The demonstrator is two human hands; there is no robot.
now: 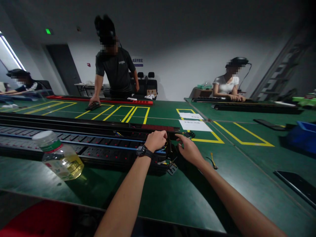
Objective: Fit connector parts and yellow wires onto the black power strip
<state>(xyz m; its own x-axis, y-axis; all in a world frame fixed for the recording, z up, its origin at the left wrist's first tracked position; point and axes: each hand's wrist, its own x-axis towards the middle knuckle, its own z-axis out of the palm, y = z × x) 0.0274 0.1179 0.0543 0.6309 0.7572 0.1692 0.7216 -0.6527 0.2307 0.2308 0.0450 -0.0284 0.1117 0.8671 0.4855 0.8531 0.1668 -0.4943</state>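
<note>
Long black power strips (81, 144) with many sockets lie across the green table (172, 194) from the left. At their right end my left hand (155, 140), with a black watch on the wrist, is curled closed on the end of the upper strip. My right hand (189, 149) is beside it, fingers pinched at the same end, where yellow and dark wires (168, 144) stick out. A small black bracket (172, 169) lies just below. What my right fingers hold is too small to make out.
A plastic bottle of yellowish liquid (59, 156) lies at the left front. White papers (195, 125) lie on yellow-marked boxes. A blue bin (304, 136) sits at the right, a dark flat tablet (296, 184) nearer. One person stands opposite (116, 70); others sit at right (228, 85) and far left.
</note>
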